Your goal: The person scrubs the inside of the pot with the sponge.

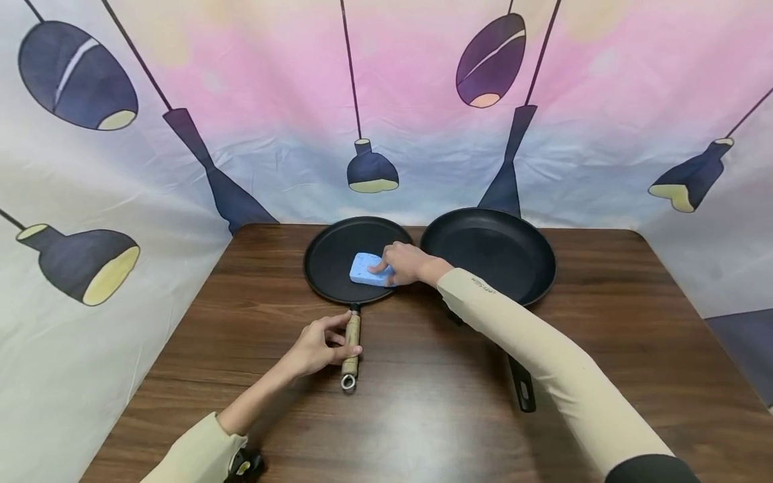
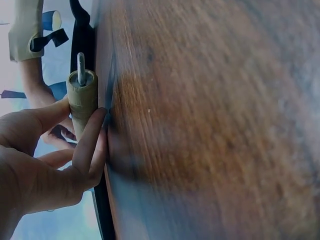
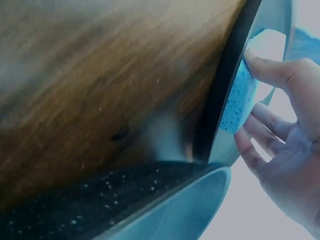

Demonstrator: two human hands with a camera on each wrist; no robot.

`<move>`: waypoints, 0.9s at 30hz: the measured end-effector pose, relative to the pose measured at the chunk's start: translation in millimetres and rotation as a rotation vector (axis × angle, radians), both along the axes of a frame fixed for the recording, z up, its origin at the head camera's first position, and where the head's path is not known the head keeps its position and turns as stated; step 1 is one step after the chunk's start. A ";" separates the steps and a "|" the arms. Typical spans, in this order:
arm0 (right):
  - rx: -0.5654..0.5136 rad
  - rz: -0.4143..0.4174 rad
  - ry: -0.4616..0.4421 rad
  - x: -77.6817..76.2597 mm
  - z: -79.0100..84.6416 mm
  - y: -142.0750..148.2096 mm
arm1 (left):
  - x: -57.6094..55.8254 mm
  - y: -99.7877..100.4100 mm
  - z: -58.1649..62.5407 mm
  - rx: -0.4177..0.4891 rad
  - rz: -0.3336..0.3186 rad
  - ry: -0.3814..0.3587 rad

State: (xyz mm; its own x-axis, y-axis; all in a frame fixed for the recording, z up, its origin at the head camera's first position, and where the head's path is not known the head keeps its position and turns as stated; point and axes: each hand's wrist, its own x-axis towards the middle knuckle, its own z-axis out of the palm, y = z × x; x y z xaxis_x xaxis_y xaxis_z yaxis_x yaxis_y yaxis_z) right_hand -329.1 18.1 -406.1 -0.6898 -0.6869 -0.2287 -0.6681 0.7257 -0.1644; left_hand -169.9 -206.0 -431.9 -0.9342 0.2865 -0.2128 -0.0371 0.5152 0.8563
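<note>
A flat black pan [image 1: 329, 258] with a wooden handle [image 1: 352, 335] lies on the table, its handle toward me. My left hand [image 1: 317, 345] pinches that handle near its ring end between thumb and fingers; in the left wrist view the handle [image 2: 83, 102] stands between the fingertips. On the right part of the flat pan, my right hand [image 1: 406, 261] holds a light blue sponge [image 1: 364, 268] against the cooking surface. The right wrist view shows the sponge [image 3: 239, 97] gripped between thumb and fingers, its porous side toward the pan.
A larger, deeper black frying pan [image 1: 489, 248] sits close to the right of the flat pan, its black handle [image 1: 522, 382] pointing toward me and partly hidden under my right forearm. A patterned cloth [image 1: 290, 168] hangs behind the wooden table [image 1: 253, 288].
</note>
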 end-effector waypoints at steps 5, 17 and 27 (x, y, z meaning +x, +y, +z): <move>-0.028 0.067 -0.061 2.9 2.0 -3.8 | -0.9 -0.7 -0.6 -0.011 -0.006 0.010; 0.010 -0.285 0.111 -39.0 -11.2 -15.8 | 6.3 0.9 -3.2 -0.031 -0.015 0.030; 0.066 -0.247 0.178 -35.1 -11.4 -16.4 | 0.7 -2.9 -1.1 -0.031 -0.031 0.053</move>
